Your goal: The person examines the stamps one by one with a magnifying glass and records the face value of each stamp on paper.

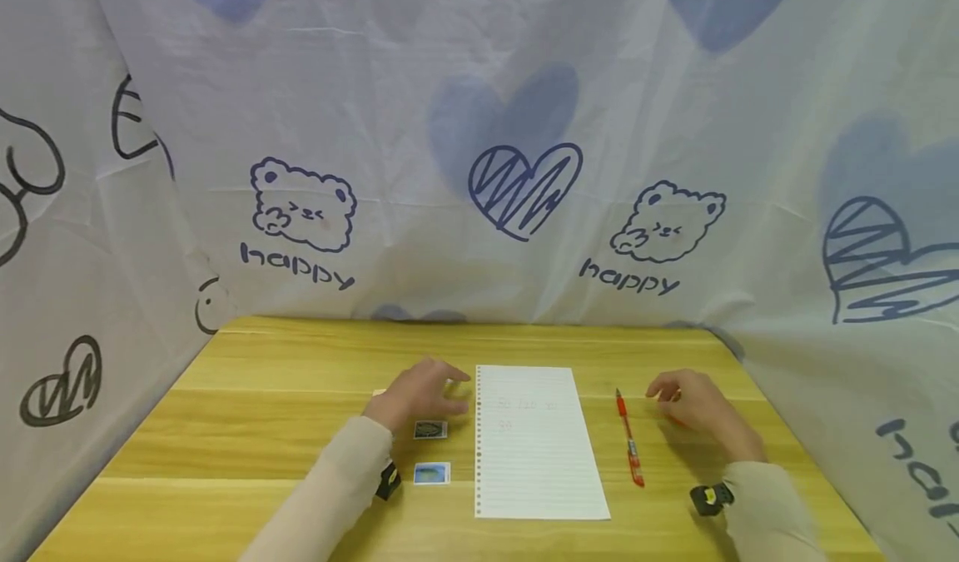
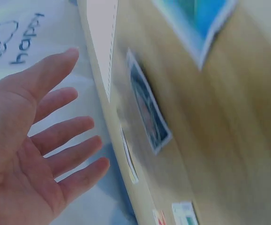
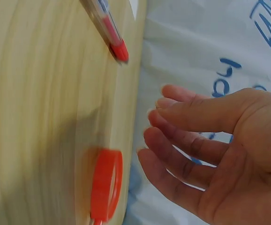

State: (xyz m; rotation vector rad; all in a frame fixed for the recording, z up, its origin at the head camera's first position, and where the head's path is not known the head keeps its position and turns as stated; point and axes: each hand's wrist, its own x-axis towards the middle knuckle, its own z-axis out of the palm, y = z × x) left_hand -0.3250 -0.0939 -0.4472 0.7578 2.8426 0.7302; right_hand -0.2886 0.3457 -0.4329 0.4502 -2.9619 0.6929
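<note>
My left hand (image 1: 421, 391) hovers over the table left of a lined sheet (image 1: 535, 470), fingers spread and holding nothing. Below it lie a dark stamp (image 1: 430, 430) and a blue stamp (image 1: 432, 474), both white-edged. More small stamps (image 2: 184, 213) show past the dark one in the left wrist view. My right hand (image 1: 697, 405) is raised at the right, its fingers loosely bent around nothing. Near it a red-rimmed round object (image 3: 100, 187), like a magnifying glass, rests on the table, mostly hidden by the hand in the head view. Between sheet and hand lies a red pen (image 1: 630, 444).
The wooden table (image 1: 187, 454) meets a white printed cloth (image 1: 412, 237) hung along its back and sides. Faint writing marks the upper part of the sheet, which has punched holes down its left edge.
</note>
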